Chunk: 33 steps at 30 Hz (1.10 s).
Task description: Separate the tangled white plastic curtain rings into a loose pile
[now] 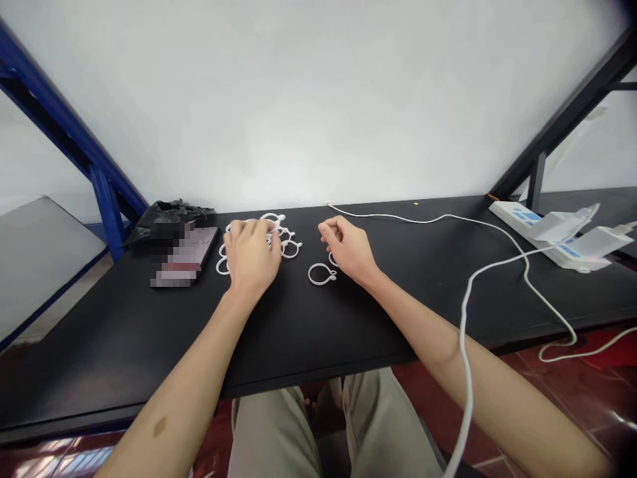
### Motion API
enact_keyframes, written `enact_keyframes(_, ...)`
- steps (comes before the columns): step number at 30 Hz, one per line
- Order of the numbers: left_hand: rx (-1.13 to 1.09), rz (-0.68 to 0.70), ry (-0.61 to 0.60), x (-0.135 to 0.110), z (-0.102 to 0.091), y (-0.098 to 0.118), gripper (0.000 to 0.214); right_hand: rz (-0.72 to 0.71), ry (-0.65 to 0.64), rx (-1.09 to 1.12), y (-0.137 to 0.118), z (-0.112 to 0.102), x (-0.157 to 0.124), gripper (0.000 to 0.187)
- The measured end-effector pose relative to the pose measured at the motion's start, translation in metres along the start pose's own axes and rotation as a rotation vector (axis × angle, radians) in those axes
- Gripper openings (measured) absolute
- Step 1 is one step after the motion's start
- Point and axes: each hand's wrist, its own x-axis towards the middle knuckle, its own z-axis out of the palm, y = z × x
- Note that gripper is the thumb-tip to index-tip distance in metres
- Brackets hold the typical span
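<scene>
Several white plastic curtain rings with small eyelets lie in a loose pile on the black table. My left hand rests over this pile, fingers bent down onto it and the thumb held apart; its fingertips are partly hidden behind the hand. To the right, my right hand is loosely closed, thumb against the curled fingers, with nothing visible in it. Just left of its wrist a single white curtain ring lies flat. Another ring shows in part beneath the right hand.
A phone and a crumpled black plastic bag lie left of the pile. A white power strip with chargers stands at the right. A white cable hangs across my right forearm. The black table meets a pale wall behind.
</scene>
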Motion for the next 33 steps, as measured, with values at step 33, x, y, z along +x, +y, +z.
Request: enact_keyframes(33, 0.344, -0.197, -0.163, 0.000, -0.003, -0.013, 0.028, 0.191, -0.210, -0.723, 0.005, -0.010, 0.002, 0.037)
